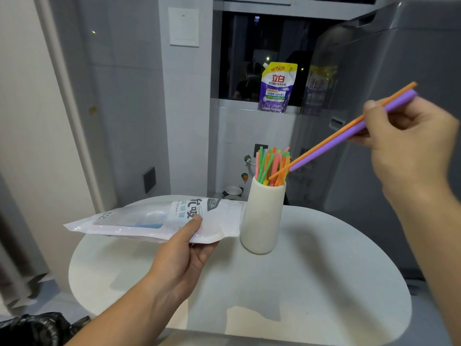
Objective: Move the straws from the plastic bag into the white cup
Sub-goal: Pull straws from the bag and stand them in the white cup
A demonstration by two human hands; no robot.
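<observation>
A tall white ribbed cup (262, 218) stands on the round white table (311, 283), with several green, orange and pink straws (270, 164) sticking out of its mouth. My right hand (409, 146) is raised at the right, pinching a purple straw (331, 146) and an orange straw (321, 144). Both slant down to the left, and their lower tips reach the cup's rim among the other straws. My left hand (184, 255) grips the right end of a flat white plastic bag (159, 218), held level just above the table, left of the cup.
A grey appliance (386, 83) rises right behind the table at the right. A purple detergent pouch (277, 88) sits on the window ledge behind. A black plastic bag (32, 328) lies at the lower left. A grey wall and door frame stand to the left.
</observation>
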